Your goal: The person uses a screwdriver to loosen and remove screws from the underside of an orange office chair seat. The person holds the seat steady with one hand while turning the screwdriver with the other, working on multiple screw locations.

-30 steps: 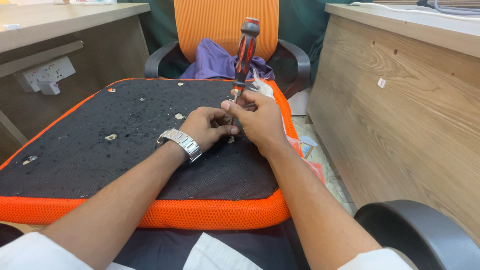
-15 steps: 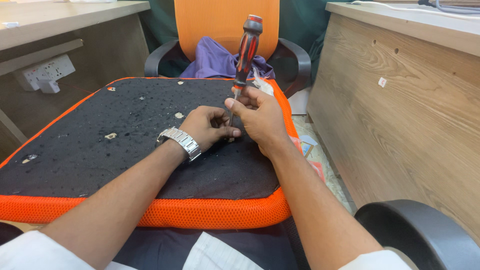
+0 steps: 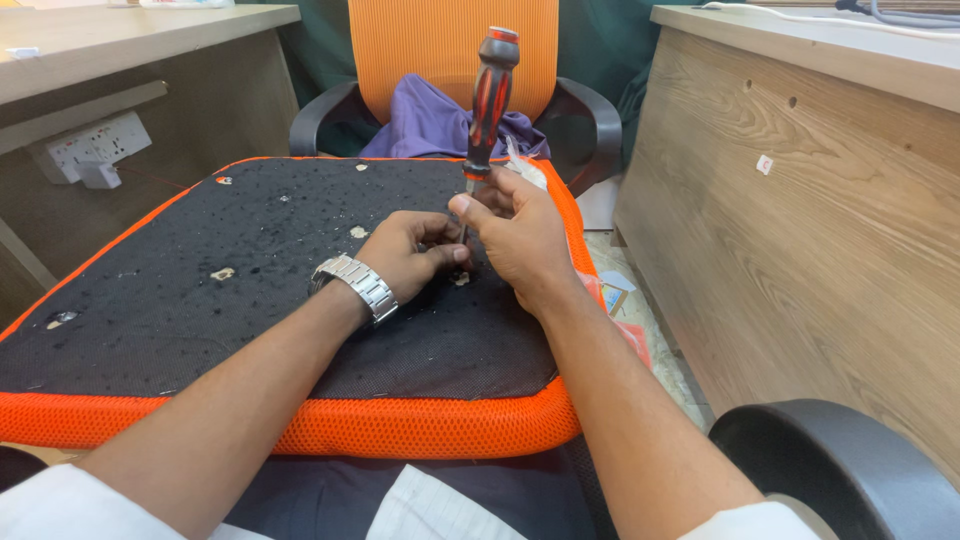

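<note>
An upturned chair seat (image 3: 200, 300) lies across my lap, its black underside edged with orange mesh. A red and black screwdriver (image 3: 487, 95) stands nearly upright on it, tip down near a small pale mounting spot. My right hand (image 3: 520, 235) grips the screwdriver's shaft just below the handle. My left hand (image 3: 408, 252), with a metal watch (image 3: 355, 285) on its wrist, pinches low at the shaft near the tip. The tip itself is hidden by my fingers.
An orange office chair (image 3: 450, 50) with a purple cloth (image 3: 430, 120) on it stands behind the seat. A wooden desk side (image 3: 800, 220) is close on the right, a desk with a white power strip (image 3: 90, 145) on the left. A black armrest (image 3: 840, 470) is at lower right.
The screwdriver handle has tilted slightly left toward upright. My left fingers have shifted a little nearer the tip. Both arms otherwise stay in place.
</note>
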